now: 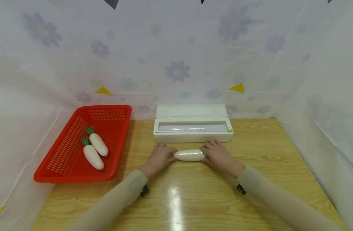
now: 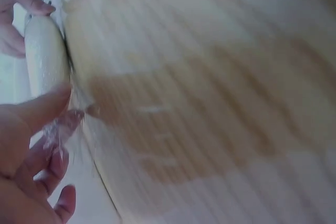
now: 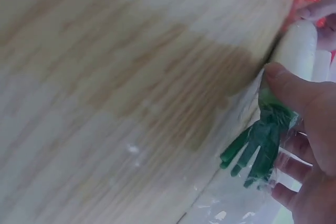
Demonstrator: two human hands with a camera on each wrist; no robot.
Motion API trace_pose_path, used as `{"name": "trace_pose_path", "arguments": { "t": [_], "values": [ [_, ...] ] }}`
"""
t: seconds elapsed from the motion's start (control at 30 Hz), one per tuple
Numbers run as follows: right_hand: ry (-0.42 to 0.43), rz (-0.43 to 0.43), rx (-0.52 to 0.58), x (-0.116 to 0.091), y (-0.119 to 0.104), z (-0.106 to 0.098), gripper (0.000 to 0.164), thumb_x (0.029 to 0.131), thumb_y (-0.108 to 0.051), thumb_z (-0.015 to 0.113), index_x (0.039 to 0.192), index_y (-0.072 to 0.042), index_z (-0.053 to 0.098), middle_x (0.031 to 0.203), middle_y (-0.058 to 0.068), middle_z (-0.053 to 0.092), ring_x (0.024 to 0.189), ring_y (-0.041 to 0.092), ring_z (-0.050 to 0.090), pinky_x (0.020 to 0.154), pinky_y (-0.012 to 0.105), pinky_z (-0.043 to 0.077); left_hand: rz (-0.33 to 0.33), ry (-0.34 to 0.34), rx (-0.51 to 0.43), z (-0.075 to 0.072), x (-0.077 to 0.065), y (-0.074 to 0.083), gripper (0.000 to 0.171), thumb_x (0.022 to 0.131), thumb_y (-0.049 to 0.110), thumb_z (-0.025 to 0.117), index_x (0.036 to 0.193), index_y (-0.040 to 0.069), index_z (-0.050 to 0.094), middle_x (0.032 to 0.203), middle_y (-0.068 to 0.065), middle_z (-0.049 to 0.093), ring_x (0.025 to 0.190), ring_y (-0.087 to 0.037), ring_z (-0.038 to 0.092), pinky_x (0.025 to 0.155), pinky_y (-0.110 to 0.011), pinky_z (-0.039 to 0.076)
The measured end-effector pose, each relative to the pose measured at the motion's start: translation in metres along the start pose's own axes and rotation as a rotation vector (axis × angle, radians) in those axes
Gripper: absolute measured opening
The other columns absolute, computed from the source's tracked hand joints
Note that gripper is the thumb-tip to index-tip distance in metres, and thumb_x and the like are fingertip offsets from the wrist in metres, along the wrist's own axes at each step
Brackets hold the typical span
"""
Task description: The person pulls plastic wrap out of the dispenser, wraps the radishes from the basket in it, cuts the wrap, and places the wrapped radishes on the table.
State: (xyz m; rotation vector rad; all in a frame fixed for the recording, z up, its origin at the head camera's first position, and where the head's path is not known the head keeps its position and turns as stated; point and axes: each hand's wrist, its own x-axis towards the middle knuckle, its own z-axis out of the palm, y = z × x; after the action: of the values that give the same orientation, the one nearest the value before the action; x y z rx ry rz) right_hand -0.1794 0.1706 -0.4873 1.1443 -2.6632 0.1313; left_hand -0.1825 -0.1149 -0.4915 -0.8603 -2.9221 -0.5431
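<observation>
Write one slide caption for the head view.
Left grip and right grip hold a wrapped white radish near an open box; two radishes lie in a red basket.

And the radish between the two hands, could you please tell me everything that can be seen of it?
The radish is white, smooth-looking and plump, narrowing toward its ends, with green leaves at one end. Clear, shiny film covers it and extends loosely past the leaves. It lies crosswise in front of the box; whether it fully rests on the table is unclear. The right hand grips its leaf end; the left hand pinches film at the other.
</observation>
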Motion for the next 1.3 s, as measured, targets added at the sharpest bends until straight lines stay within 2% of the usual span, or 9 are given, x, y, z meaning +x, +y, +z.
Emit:
{"name": "trace_pose_path", "arguments": {
  "t": [0.17,0.33,0.53,0.67,0.83,0.97,1.1,1.2,1.3],
  "values": [
    [-0.056,-0.008,0.056,-0.003,0.002,0.001,0.052,0.078,-0.041,0.073,0.119,-0.011,0.062,0.103,0.003,0.062,0.104,0.025,0.049,0.093,0.045,0.036,-0.005,-0.077,-0.119,-0.004,-0.005,-0.003,0.029,0.078,0.036,0.075,0.104,0.026,0.07,0.081,0.012,0.065,0.076,-0.01,0.041,0.075,-0.035,0.029],
    [-0.133,0.019,0.181,-0.01,0.001,-0.003,0.059,0.08,-0.045,0.07,0.132,-0.021,0.053,0.107,-0.001,0.063,0.104,0.022,0.05,0.096,0.046,0.034,0.02,-0.147,-0.235,-0.006,-0.011,-0.003,0.029,0.08,0.033,0.074,0.106,0.022,0.069,0.077,0.01,0.058,0.073,-0.008,0.047,0.07,-0.028,0.038],
    [-0.1,-0.012,0.211,-0.013,-0.002,-0.002,0.051,0.085,-0.047,0.064,0.127,-0.02,0.055,0.11,-0.001,0.059,0.109,0.023,0.049,0.095,0.048,0.036,0.039,-0.177,-0.298,-0.011,-0.014,0.002,0.027,0.082,0.026,0.073,0.107,0.016,0.067,0.079,0.007,0.059,0.072,-0.009,0.049,0.066,-0.026,0.041],
    [-0.081,0.009,0.257,-0.012,-0.004,0.001,0.048,0.087,-0.046,0.062,0.126,-0.018,0.058,0.111,-0.003,0.06,0.109,0.021,0.05,0.095,0.046,0.037,0.056,-0.183,-0.302,-0.007,-0.014,-0.001,0.028,0.083,0.028,0.071,0.107,0.015,0.066,0.077,0.009,0.06,0.068,-0.007,0.048,0.063,-0.024,0.041],
    [-0.063,0.008,0.282,-0.01,-0.002,0.002,0.045,0.087,-0.042,0.062,0.124,-0.016,0.06,0.104,-0.003,0.062,0.104,0.021,0.052,0.091,0.045,0.039,0.068,-0.157,-0.231,-0.002,-0.014,-0.006,0.03,0.084,0.037,0.069,0.109,0.02,0.066,0.078,0.01,0.057,0.07,-0.008,0.045,0.066,-0.026,0.037],
    [-0.059,-0.012,0.279,-0.007,-0.001,0.001,0.043,0.087,-0.039,0.064,0.122,-0.013,0.062,0.105,0.0,0.061,0.102,0.023,0.052,0.089,0.046,0.04,0.096,-0.095,-0.104,-0.002,-0.015,-0.006,0.035,0.084,0.043,0.067,0.113,0.023,0.066,0.096,0.008,0.061,0.086,-0.012,0.048,0.076,-0.034,0.035],
    [-0.047,-0.045,0.281,-0.003,-0.001,-0.001,0.043,0.087,-0.037,0.065,0.12,-0.009,0.063,0.106,0.004,0.061,0.1,0.023,0.054,0.087,0.045,0.042,0.155,-0.037,0.012,-0.004,-0.015,-0.001,0.035,0.086,0.039,0.066,0.117,0.025,0.062,0.113,0.006,0.061,0.105,-0.016,0.048,0.086,-0.04,0.034],
    [-0.046,-0.032,0.304,0.001,0.0,-0.001,0.042,0.087,-0.036,0.064,0.119,-0.009,0.062,0.106,0.001,0.062,0.098,0.021,0.055,0.087,0.043,0.042,0.171,-0.014,0.074,-0.006,-0.014,0.004,0.032,0.088,0.035,0.065,0.117,0.024,0.061,0.114,0.006,0.061,0.107,-0.016,0.047,0.087,-0.039,0.033],
    [-0.048,0.005,0.332,0.004,0.003,-0.002,0.033,0.089,-0.035,0.063,0.114,-0.013,0.062,0.105,-0.003,0.064,0.097,0.019,0.056,0.087,0.041,0.042,0.152,-0.007,0.117,-0.006,-0.012,0.009,0.033,0.088,0.033,0.065,0.119,0.021,0.061,0.113,0.005,0.062,0.106,-0.015,0.047,0.086,-0.038,0.032]
  ]
}}
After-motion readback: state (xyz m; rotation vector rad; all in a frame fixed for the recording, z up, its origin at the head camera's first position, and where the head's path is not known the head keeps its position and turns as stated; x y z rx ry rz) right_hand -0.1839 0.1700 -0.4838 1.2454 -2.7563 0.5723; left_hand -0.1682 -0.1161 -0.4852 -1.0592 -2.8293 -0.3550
